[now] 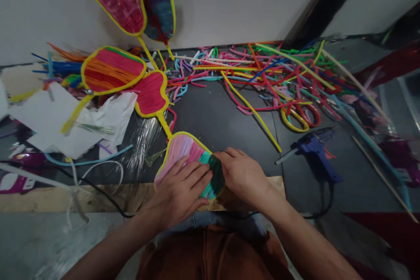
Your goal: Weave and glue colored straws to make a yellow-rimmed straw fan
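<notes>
A petal-shaped pipe-cleaner piece [174, 148] lies at the table's front edge, with lilac, pink, teal and dark green rows inside a yellow border. Across its middle rests my left hand [183, 188], fingers stretched out flat on the rows. My right hand [244, 177] is closed in a pinch at the piece's right edge, by the dark green part; its fingertips are partly hidden. A yellow stem joins this piece to a red-pink, yellow-edged pipe-cleaner shape [151, 95]. An orange and pink oval piece [113, 70] overlaps that shape on the left.
Two tall pipe-cleaner petals [114, 0] lean on the wall. Loose pipe cleaners [229, 68] pile along the back. Scissors with red and yellow handles [295, 120] and a blue glue gun [315, 155] lie right. White paper [55, 118] and silvery tinsel [142, 140] are left.
</notes>
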Demonstrator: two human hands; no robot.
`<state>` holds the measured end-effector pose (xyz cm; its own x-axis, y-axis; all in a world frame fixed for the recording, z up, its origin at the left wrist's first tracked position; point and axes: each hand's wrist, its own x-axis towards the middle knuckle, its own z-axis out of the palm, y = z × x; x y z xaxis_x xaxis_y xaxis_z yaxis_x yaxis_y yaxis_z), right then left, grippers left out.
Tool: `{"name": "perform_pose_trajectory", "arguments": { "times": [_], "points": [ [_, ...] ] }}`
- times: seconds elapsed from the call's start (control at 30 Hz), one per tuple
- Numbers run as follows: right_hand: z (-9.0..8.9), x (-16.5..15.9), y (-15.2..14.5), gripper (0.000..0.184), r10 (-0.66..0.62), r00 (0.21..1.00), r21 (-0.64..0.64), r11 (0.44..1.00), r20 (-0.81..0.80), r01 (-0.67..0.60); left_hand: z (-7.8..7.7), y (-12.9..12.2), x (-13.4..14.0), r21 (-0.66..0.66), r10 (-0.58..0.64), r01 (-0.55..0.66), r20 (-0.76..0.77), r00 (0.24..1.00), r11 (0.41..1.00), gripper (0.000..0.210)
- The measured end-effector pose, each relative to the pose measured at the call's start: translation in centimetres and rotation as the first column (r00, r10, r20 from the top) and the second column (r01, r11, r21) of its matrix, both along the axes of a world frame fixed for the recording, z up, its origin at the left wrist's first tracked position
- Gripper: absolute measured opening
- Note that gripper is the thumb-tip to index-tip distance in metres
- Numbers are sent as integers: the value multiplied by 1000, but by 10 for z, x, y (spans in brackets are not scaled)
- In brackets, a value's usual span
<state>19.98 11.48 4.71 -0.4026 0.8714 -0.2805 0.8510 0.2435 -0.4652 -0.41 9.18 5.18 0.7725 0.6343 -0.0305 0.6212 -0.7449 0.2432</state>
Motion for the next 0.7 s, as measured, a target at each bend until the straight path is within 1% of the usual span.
{"name": "perform_pose_trajectory", "arguments": {
  "times": [0.23,0.37,0.47,0.7],
  "points": [
    [1,1,1,34,9,1000,-31,999,4,-9,-9,-1,-1,17,7,-7,-41,999,1000,47],
    [4,-1,7,36,17,1000,-16,1000,16,-17,-13,-3,-3,6,3,-3,-43,999,1000,48],
    [4,-4,10,36,3,1000,-7,1000,26,-3,-14,-4,-3,8,17,-17,-17,1000,1000,46],
    [-3,-6,9,39,-3,1000,17,1000,-31,3,-14,-3,-2,-19,34,-33,59,998,999,42]
  ]
}}
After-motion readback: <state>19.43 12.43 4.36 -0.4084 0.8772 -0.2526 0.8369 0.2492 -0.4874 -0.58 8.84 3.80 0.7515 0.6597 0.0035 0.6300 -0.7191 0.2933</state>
